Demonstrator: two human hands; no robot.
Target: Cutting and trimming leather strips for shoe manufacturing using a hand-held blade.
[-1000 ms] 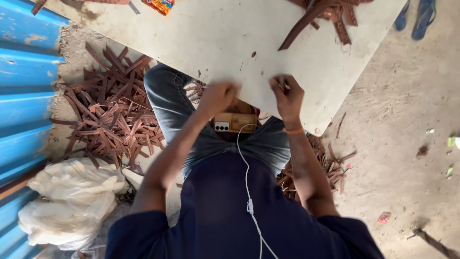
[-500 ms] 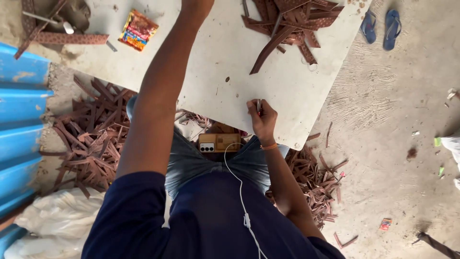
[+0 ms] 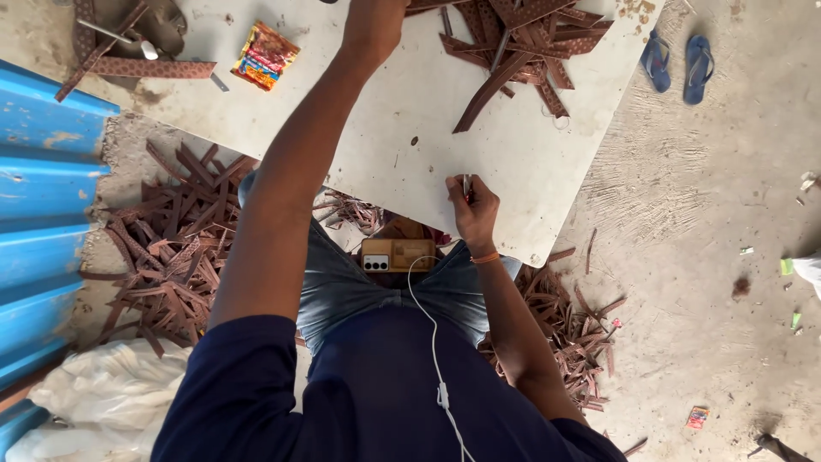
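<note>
- The left hand [image 3: 374,30] is stretched far across the board [image 3: 402,128] toward the pile of brown strips [image 3: 522,43] at its far side. It lies at the near edge of that pile; its fingers run up to the top of the frame, so I cannot tell whether they are open or already around a strip.
- The right hand [image 3: 472,210] rests on the board's near edge, curled closed around a thin metal tool [image 3: 466,184] that pokes up between thumb and fingers.
- The strips look like flat, narrow, patterned cuts of thin brown material. Judging by how they lie crossed and slightly bowed, they are probably light and flexible rather than rigid, and not fragile.
- One long strip [image 3: 492,90] juts out of the pile toward the person. Its free end lies clear on bare board, so it is likely the easiest place to pinch; a grip near the middle should keep a limp strip from drooping or snagging.
- Strips in the pile overlap, so pulling one may drag its neighbours along.
- The tool seems stiff and slim; a pen-like hold near the tip, as here, suits it.
- More strips are heaped on the ground left [image 3: 171,257] and right [image 3: 564,334] of the person's legs.
- A phone [image 3: 398,254] lies in the lap with a white cable [image 3: 432,342] running from it.
- A bright snack packet [image 3: 267,56] lies on the board's left part; blue sandals [image 3: 676,64] sit on the floor beyond its right corner.
</note>
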